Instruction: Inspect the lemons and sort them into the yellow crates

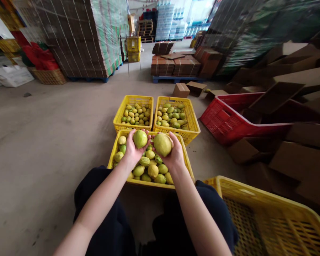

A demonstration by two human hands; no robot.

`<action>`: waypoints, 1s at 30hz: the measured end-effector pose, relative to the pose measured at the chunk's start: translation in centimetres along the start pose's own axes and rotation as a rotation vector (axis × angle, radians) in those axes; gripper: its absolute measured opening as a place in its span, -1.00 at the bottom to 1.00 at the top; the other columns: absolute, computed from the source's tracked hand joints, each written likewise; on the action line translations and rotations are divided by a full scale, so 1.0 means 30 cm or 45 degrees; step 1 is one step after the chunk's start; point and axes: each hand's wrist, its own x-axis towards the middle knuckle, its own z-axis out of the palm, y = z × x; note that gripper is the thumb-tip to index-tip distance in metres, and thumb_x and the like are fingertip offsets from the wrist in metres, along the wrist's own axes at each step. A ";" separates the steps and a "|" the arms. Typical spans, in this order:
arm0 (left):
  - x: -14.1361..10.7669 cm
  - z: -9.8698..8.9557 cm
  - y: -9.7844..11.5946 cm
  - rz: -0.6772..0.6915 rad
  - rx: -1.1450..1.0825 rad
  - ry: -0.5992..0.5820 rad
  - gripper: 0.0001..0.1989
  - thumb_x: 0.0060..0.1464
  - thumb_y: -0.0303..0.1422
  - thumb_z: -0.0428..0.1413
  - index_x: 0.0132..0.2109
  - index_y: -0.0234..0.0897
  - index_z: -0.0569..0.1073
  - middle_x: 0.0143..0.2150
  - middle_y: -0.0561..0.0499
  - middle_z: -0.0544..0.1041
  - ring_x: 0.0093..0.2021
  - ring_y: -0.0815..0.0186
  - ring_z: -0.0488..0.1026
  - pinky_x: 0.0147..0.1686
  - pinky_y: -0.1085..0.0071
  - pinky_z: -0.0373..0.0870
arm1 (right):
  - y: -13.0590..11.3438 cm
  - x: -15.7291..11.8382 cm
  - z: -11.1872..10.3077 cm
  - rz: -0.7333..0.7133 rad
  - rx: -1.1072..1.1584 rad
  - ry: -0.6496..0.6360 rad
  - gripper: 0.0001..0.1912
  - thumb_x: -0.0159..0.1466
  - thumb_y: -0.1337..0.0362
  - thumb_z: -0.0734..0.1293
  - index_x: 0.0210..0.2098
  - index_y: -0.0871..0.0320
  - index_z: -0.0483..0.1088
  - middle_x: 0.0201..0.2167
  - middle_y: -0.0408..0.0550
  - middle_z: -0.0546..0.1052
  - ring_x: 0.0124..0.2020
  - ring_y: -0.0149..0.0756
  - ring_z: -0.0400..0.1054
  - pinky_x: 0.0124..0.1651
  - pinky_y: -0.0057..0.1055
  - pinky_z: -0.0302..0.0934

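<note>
In my left hand (134, 151) is a round green-yellow lemon (140, 138), with my fingers curled round it. A larger, paler yellow lemon (162, 144) rests in my right hand (176, 153), gripped from its right side. Both hands are raised side by side above a yellow crate (152, 184) in front of my knees. Green and yellow lemons of several sizes fill that crate, among them a yellow one (153, 171). Part of the load is hidden under my hands and forearms.
Beyond stand two yellow crates, the left one (133, 127) with small lemons and the right one (193, 126) with greener fruit. A red crate (221, 113) with cardboard is at right. Another yellow crate (277, 199) is by my right knee. Flattened cartons (186, 65) lie on a blue pallet.
</note>
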 end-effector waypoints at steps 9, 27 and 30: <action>-0.012 0.014 0.001 0.017 0.107 -0.037 -0.84 0.12 -0.44 0.00 -0.42 -0.25 0.38 -0.52 0.04 0.46 -0.55 0.38 0.43 -0.52 0.47 0.42 | 0.012 -0.013 0.009 -0.037 0.022 -0.163 -0.86 0.15 0.30 0.30 -0.30 0.16 0.46 -0.51 -0.10 0.57 -0.45 -0.24 0.51 -0.45 -0.37 0.45; -0.090 -0.017 0.024 0.003 0.442 -0.481 -0.64 0.06 -0.47 -0.04 -0.67 -0.28 0.34 -0.60 -0.10 0.43 -0.46 0.16 0.52 -0.39 0.26 0.48 | -0.010 -0.045 -0.037 -0.139 -0.153 -0.807 -0.77 -0.17 0.18 0.30 -0.55 0.19 0.41 -0.60 0.01 0.48 -0.67 -0.19 0.36 -0.79 -0.38 0.17; -0.086 -0.039 0.037 -0.214 0.432 -0.378 -0.63 0.10 -0.40 -0.05 -0.64 -0.28 0.41 -0.57 -0.16 0.49 -0.48 0.09 0.54 -0.43 0.20 0.48 | -0.028 -0.054 -0.039 -0.054 -0.250 -0.881 -0.75 -0.19 0.15 0.36 -0.60 0.23 0.41 -0.66 0.05 0.46 -0.66 -0.15 0.39 -0.77 -0.35 0.20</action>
